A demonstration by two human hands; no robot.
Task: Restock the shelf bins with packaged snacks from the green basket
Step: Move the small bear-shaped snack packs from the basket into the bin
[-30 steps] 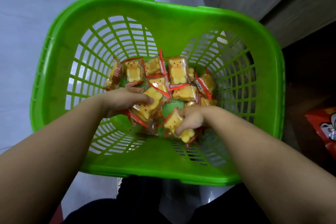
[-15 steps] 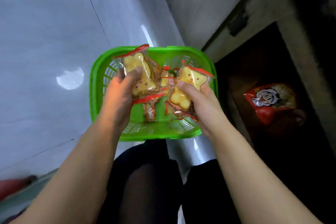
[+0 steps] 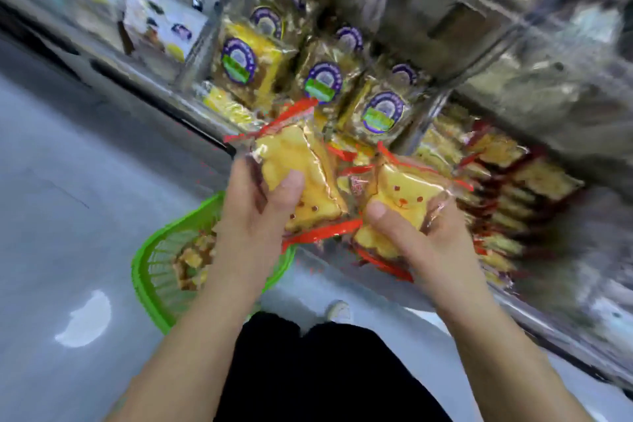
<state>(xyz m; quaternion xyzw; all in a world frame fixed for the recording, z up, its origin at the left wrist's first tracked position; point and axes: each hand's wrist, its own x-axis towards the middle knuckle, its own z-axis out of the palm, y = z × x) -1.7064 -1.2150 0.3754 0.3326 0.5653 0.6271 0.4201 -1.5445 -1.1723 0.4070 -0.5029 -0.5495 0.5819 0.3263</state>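
Observation:
My left hand [image 3: 255, 212] grips a bundle of bear-shaped cake packs [image 3: 301, 178] in clear wrap with red edges, thumb across the front. My right hand [image 3: 421, 243] holds another bundle of bear cake packs [image 3: 404, 202], thumb pressed on the top one. Both bundles are raised in front of the shelf. The green basket [image 3: 150, 271] stands on the floor below my left forearm, with more packs [image 3: 191, 260] inside. To the right is a shelf bin [image 3: 513, 188] stacked with similar red-edged packs. The view is blurred.
Above the bundles a clear bin holds yellow cakes with round purple labels [image 3: 322, 79]. Further bins with white packs [image 3: 161, 27] lie to the left and shiny packs [image 3: 534, 72] to the right. Grey floor [image 3: 68, 199] spreads left. My dark-clothed legs [image 3: 315, 373] are below.
Both hands lifted the cake packs out of the basket and up to the shelf bins. The view swung from the basket on the floor to the shelf.

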